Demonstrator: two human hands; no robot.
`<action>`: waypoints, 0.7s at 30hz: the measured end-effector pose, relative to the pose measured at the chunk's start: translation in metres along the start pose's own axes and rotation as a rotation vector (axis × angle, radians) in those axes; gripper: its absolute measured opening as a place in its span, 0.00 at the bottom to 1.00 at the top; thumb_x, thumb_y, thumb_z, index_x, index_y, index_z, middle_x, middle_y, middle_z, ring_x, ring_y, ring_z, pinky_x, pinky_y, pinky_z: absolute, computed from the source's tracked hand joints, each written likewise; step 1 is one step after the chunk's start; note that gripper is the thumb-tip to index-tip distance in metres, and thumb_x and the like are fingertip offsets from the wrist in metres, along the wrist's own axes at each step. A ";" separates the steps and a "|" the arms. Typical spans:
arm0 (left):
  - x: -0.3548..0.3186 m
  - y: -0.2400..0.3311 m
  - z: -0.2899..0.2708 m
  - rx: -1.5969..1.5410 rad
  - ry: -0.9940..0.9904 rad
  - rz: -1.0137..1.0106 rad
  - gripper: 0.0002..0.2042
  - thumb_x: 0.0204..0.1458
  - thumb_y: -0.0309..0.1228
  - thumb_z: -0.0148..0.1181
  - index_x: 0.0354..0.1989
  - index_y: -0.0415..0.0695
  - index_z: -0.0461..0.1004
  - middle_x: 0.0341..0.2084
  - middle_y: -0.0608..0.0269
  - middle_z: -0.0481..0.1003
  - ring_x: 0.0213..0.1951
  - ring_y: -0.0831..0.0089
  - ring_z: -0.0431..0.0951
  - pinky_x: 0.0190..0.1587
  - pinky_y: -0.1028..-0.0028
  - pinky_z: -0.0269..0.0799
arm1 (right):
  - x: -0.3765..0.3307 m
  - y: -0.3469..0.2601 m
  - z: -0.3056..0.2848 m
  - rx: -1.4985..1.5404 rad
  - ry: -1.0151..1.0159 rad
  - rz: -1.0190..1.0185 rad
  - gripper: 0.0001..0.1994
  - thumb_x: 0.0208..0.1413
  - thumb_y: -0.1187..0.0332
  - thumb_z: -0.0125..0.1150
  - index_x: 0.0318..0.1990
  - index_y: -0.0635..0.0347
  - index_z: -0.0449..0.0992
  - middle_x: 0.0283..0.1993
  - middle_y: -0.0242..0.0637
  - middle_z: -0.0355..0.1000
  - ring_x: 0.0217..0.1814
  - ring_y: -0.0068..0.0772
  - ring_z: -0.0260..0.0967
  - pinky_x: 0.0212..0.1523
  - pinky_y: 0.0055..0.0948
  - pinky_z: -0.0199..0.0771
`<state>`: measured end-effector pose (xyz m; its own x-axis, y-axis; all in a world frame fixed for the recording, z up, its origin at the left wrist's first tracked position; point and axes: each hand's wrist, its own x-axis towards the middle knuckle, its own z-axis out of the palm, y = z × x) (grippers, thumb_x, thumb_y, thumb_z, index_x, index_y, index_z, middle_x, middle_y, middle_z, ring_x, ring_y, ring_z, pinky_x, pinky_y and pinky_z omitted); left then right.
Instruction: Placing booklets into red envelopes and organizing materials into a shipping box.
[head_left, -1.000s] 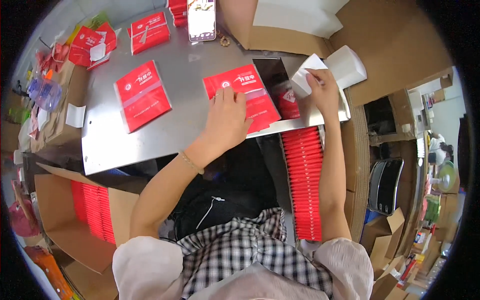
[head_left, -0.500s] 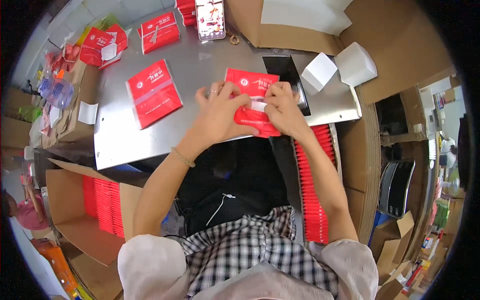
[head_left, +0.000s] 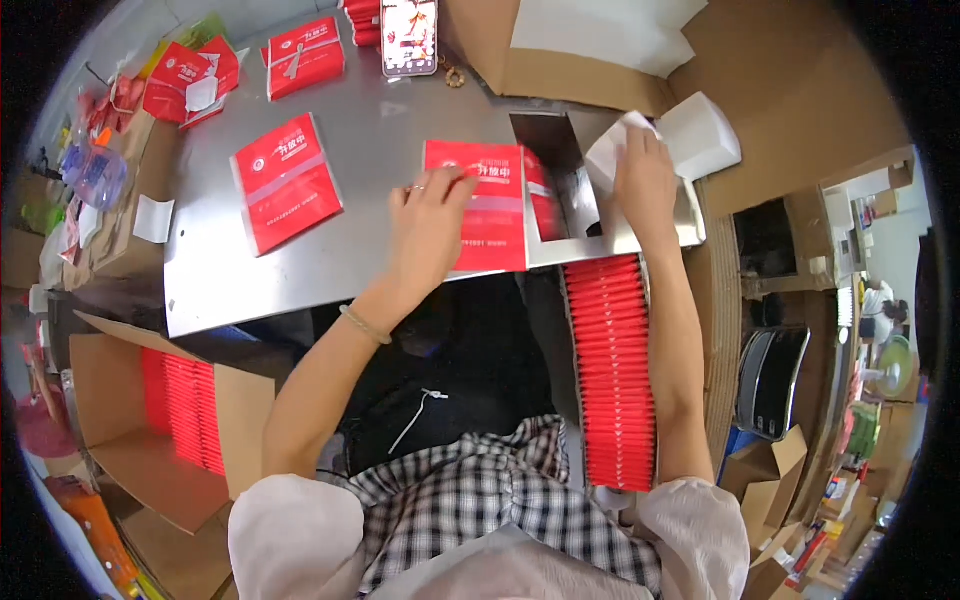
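My left hand point(head_left: 428, 222) has its fingers bent over a flat red packet point(head_left: 492, 205) with a pale band across it, gripping its left side at the table's front edge. My right hand point(head_left: 645, 180) reaches up to a stack of white paper point(head_left: 608, 155), its fingers closed together on the top; whether a single sheet is lifted is hidden. Between my hands, another red packet point(head_left: 543, 200) shows partly from behind the first, beside a dark rectangular opening point(head_left: 570, 165) in the metal table.
A banded red packet point(head_left: 288, 185) lies to the left on the metal table point(head_left: 370, 130). A phone point(head_left: 409, 40) and a bead bracelet point(head_left: 454, 77) are at the back. Below the right edge stands a long row of red packets point(head_left: 612, 380); a cardboard box point(head_left: 240, 430) holds more at lower left.
My right hand has left the red packet and moved right to the white paper. The packet, folded around something white before, now lies flat under my left hand. The view has shifted slightly.
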<state>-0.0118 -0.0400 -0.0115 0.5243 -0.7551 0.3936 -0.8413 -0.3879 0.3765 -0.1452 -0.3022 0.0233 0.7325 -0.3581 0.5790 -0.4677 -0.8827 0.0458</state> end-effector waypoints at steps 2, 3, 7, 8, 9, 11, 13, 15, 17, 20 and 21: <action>-0.006 -0.012 -0.013 0.264 -0.030 0.218 0.21 0.52 0.29 0.56 0.56 0.45 0.72 0.51 0.59 0.73 0.55 0.62 0.71 0.53 0.61 0.65 | 0.012 -0.052 -0.020 0.225 0.223 -0.011 0.15 0.57 0.72 0.58 0.52 0.63 0.71 0.42 0.50 0.73 0.45 0.58 0.69 0.48 0.49 0.68; -0.001 -0.004 -0.017 0.256 -0.018 0.253 0.16 0.51 0.27 0.55 0.50 0.45 0.76 0.45 0.61 0.75 0.53 0.63 0.73 0.49 0.64 0.70 | -0.001 -0.068 -0.012 0.289 0.221 0.032 0.17 0.54 0.76 0.58 0.53 0.61 0.72 0.42 0.48 0.73 0.44 0.56 0.70 0.46 0.48 0.68; 0.032 -0.027 -0.028 0.192 -0.167 0.175 0.08 0.50 0.28 0.55 0.35 0.47 0.80 0.38 0.63 0.77 0.43 0.59 0.78 0.45 0.61 0.74 | -0.030 -0.098 -0.001 0.530 -0.101 -0.245 0.28 0.39 0.86 0.58 0.52 0.55 0.77 0.50 0.44 0.73 0.49 0.50 0.70 0.52 0.44 0.68; 0.035 -0.029 -0.027 0.194 -0.164 0.174 0.08 0.50 0.28 0.55 0.35 0.47 0.80 0.38 0.63 0.77 0.43 0.59 0.78 0.45 0.61 0.74 | -0.038 -0.096 0.005 0.436 -0.057 -0.196 0.30 0.38 0.84 0.59 0.53 0.51 0.78 0.53 0.44 0.72 0.53 0.48 0.69 0.56 0.43 0.67; 0.035 -0.031 -0.024 0.084 -0.151 0.170 0.08 0.49 0.28 0.55 0.35 0.46 0.79 0.37 0.62 0.77 0.42 0.58 0.78 0.45 0.61 0.74 | -0.043 -0.100 0.008 0.531 -0.070 -0.316 0.29 0.37 0.84 0.59 0.52 0.51 0.79 0.53 0.43 0.72 0.56 0.48 0.69 0.58 0.43 0.66; 0.032 -0.035 -0.024 -0.020 -0.147 0.172 0.07 0.49 0.29 0.55 0.35 0.45 0.78 0.36 0.61 0.77 0.41 0.58 0.79 0.44 0.61 0.74 | -0.048 -0.124 0.002 0.827 -0.235 -0.587 0.30 0.37 0.85 0.57 0.52 0.50 0.79 0.54 0.41 0.72 0.62 0.45 0.67 0.64 0.47 0.60; 0.019 -0.033 -0.026 0.047 -0.114 0.254 0.06 0.49 0.29 0.56 0.34 0.44 0.76 0.35 0.60 0.75 0.42 0.59 0.78 0.43 0.60 0.73 | -0.043 -0.128 0.004 0.697 -0.175 -0.423 0.26 0.42 0.85 0.54 0.51 0.51 0.79 0.52 0.39 0.74 0.60 0.41 0.69 0.66 0.55 0.53; 0.000 -0.034 -0.021 0.025 0.025 0.566 0.09 0.49 0.29 0.59 0.39 0.44 0.76 0.36 0.60 0.75 0.35 0.57 0.75 0.40 0.61 0.71 | -0.037 -0.136 0.006 0.454 -0.130 -0.208 0.21 0.48 0.75 0.59 0.52 0.55 0.77 0.43 0.40 0.72 0.54 0.41 0.70 0.65 0.58 0.52; -0.013 -0.010 -0.023 -0.080 -0.026 0.548 0.09 0.48 0.30 0.62 0.38 0.44 0.77 0.37 0.61 0.74 0.40 0.59 0.73 0.44 0.62 0.69 | -0.037 -0.132 -0.003 0.604 -0.318 -0.318 0.23 0.48 0.77 0.57 0.55 0.55 0.75 0.50 0.41 0.73 0.58 0.40 0.69 0.66 0.60 0.49; -0.006 -0.002 -0.035 -0.101 -0.020 0.308 0.11 0.49 0.32 0.64 0.40 0.44 0.76 0.39 0.59 0.73 0.46 0.59 0.71 0.47 0.59 0.68 | -0.022 -0.064 -0.005 0.974 -0.190 -0.005 0.17 0.50 0.76 0.55 0.49 0.61 0.78 0.48 0.44 0.78 0.49 0.49 0.75 0.53 0.40 0.71; -0.005 -0.001 -0.033 -0.103 -0.020 0.297 0.11 0.49 0.32 0.64 0.40 0.44 0.76 0.39 0.59 0.73 0.46 0.59 0.71 0.47 0.59 0.68 | -0.010 -0.049 -0.014 0.523 0.104 -0.013 0.10 0.51 0.74 0.59 0.41 0.63 0.80 0.46 0.44 0.78 0.47 0.47 0.75 0.50 0.42 0.71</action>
<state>-0.0085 -0.0183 0.0142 0.2542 -0.8381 0.4827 -0.9390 -0.0943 0.3308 -0.1366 -0.2508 0.0264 0.6712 -0.3375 0.6600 -0.1303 -0.9302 -0.3432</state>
